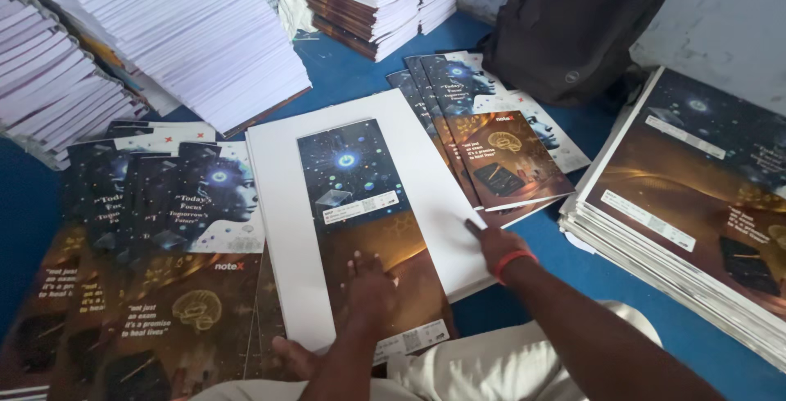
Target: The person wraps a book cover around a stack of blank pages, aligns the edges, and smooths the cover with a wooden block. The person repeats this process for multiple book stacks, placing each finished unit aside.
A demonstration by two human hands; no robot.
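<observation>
Cover sheet (364,229) lies flat on a white board (286,229), its long axis running away from the person, under both hands.

Left hand (370,282) presses flat, fingers spread, on the sheet's near brown half; right hand (499,250), with a red wristband, rests fingers together at the board's right edge, holding nothing. Fanned covers (164,229) lie to the left, another fan (491,139) beyond the right hand, a tall stack (696,205) far right. Nothing here serves as a container except a closed backpack (573,24) at the back.
</observation>
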